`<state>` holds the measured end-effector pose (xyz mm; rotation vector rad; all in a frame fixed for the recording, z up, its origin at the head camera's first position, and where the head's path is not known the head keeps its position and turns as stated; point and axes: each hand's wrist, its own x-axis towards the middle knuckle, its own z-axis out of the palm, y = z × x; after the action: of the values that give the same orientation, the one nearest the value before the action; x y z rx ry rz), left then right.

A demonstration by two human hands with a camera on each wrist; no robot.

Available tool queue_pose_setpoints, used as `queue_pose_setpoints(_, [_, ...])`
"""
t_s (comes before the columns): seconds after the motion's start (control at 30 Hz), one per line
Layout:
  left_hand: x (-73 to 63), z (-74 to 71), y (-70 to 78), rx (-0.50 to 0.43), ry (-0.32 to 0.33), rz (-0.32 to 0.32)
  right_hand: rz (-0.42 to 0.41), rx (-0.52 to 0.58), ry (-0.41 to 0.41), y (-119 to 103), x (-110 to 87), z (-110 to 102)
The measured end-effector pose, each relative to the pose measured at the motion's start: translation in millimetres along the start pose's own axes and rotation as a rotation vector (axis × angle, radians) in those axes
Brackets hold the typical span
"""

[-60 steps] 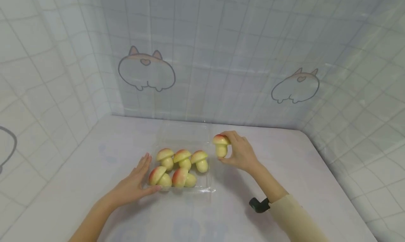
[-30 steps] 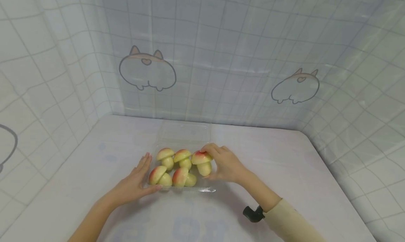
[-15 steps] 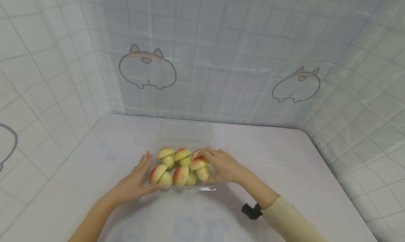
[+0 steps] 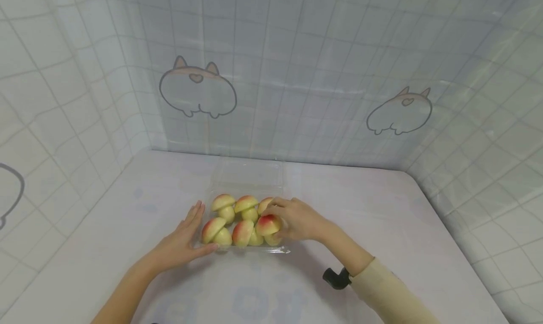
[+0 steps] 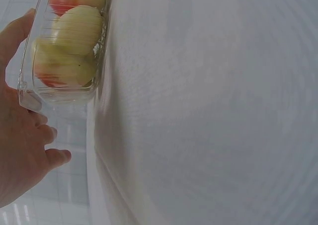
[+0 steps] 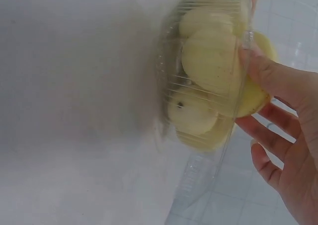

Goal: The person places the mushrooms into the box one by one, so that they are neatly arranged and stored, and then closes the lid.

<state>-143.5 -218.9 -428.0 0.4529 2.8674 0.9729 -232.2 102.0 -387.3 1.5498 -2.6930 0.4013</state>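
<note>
A clear plastic clamshell box (image 4: 277, 250) holds several yellow model mushrooms (image 4: 242, 233) with red-blushed caps, in two rows. With thumb and fingers my right hand (image 4: 297, 220) pinches one mushroom (image 4: 268, 225) at the box's front right corner. Its stem points down inside the front wall, and its cap partly covers the mushroom behind. In the right wrist view, the thumb presses the held mushroom (image 6: 256, 96) near the rim. My left hand (image 4: 180, 244) lies along the box's left side, fingers extended, thumb at the front rim; the left wrist view shows it beside the box wall (image 5: 64, 88).
The box's transparent lid (image 4: 248, 173) lies folded back toward the rear wall. A white cloth with faint prints covers the table (image 4: 360, 206). Tile-patterned sheets (image 4: 297, 79) rise at the back and both sides. A black elbow-shaped piece (image 4: 337, 279) sticks out by the right sleeve.
My right hand has carried the mushroom from right of the box leftward and down into its front right corner; the cap now tilts toward the head camera. The left hand has stayed put.
</note>
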Motion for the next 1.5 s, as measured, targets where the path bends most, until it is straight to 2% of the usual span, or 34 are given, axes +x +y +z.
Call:
queue_pose_setpoints(0.23, [-0.2, -0.1, 0.2, -0.005, -0.005, -0.002, -0.021, -0.046, 0.011, -0.8, -0.4, -5.2])
queue_pose_setpoints(0.47, [-0.2, -1.6, 1.7, 0.008, 0.000, -0.005, -0.051, -0.008, 0.081, 0.5, 1.6, -5.7])
queue_pose_setpoints(0.67, [-0.4, -2.1, 2.4, 0.013, 0.003, -0.001, -0.115, 0.036, 0.077, -0.7, 4.4, -5.9])
queue_pose_setpoints(0.77, [-0.2, -1.6, 2.3, 0.014, 0.003, 0.001, -0.133, 0.039, 0.069, -1.6, 4.7, -7.0])
queue_pose_setpoints(1.1, [-0.5, -1.6, 0.3, 0.006, -0.003, -0.004, -0.088, 0.027, 0.047, -12.7, 8.7, -8.2])
queue_pose_setpoints(1.23, [-0.4, -0.8, -1.8, 0.004, 0.001, -0.007, -0.145, -0.024, 0.030, -23.6, 21.1, -4.9])
queue_pose_setpoints(1.37, [0.1, 0.5, -2.9, -0.001, -0.002, -0.010, -0.207, -0.101, -0.020, -34.6, 34.4, 0.3])
queue_pose_setpoints(1.5, [0.2, 1.1, -2.2, -0.012, -0.012, -0.011, -0.211, -0.155, -0.091, -40.2, 41.2, 6.5])
